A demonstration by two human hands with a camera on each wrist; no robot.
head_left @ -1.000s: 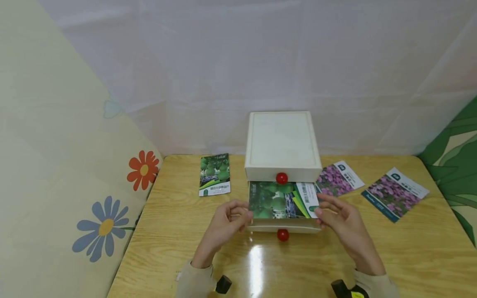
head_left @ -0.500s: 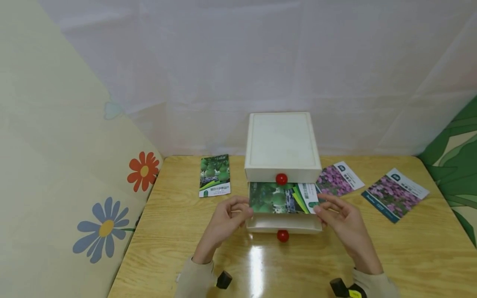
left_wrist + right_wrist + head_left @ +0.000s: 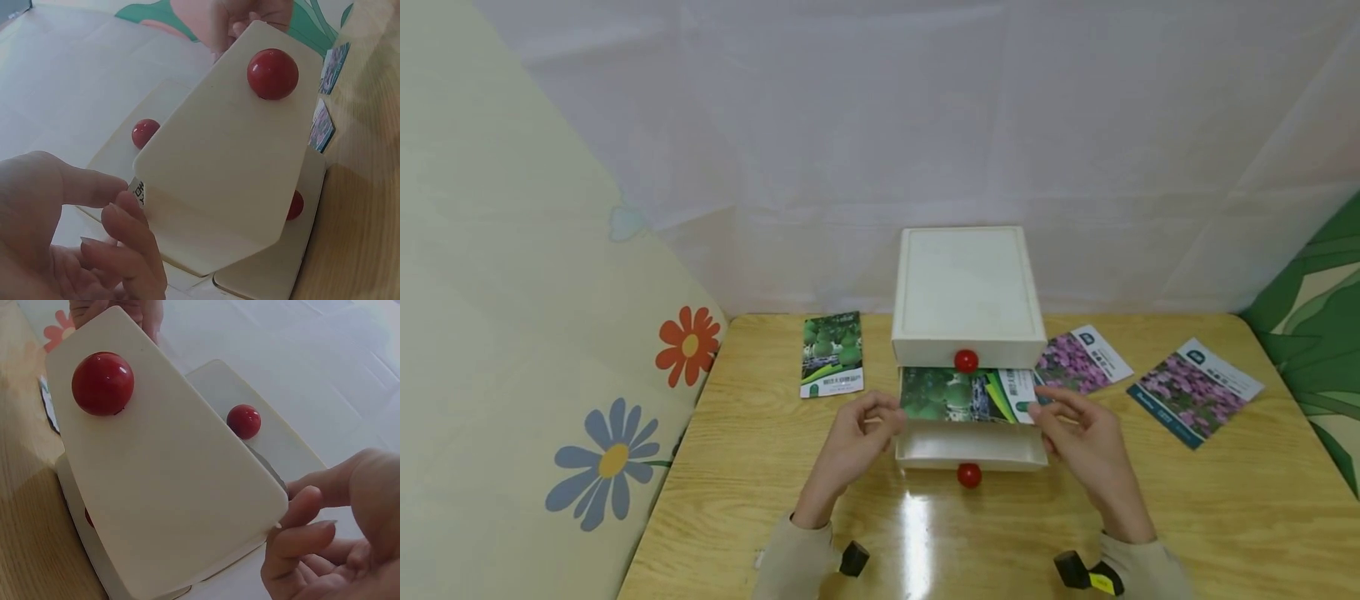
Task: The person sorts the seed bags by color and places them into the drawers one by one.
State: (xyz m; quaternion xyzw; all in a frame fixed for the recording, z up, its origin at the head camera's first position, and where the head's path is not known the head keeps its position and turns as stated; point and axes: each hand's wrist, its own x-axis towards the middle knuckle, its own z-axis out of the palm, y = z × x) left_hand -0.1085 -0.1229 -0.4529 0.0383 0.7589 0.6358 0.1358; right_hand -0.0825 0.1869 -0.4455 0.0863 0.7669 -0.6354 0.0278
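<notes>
A green packet (image 3: 951,394) printed with round green fruit lies sideways above the pulled-out drawer (image 3: 972,463), its far edge under the cabinet's upper front. My left hand (image 3: 859,433) pinches the packet's left end; in the left wrist view its corner shows between thumb and finger. My right hand (image 3: 1086,437) pinches the white right end with thumb and fingers. The white cabinet (image 3: 967,283) has red knobs, one (image 3: 966,361) on its upper drawer and one (image 3: 969,475) on the pulled-out drawer. The drawer's front hides most of the packet in both wrist views.
A matching green packet (image 3: 832,353) lies on the wooden table (image 3: 730,467) left of the cabinet. To the right lie two purple-flower packets, one (image 3: 1078,360) partly behind the cabinet and another (image 3: 1197,392) farther right. A lower drawer's red knob (image 3: 295,206) shows beneath.
The held packet has slid back toward the cabinet, so more of the drawer's inside shows in front of it. Both hands have moved slightly forward with it. The drawer stays out.
</notes>
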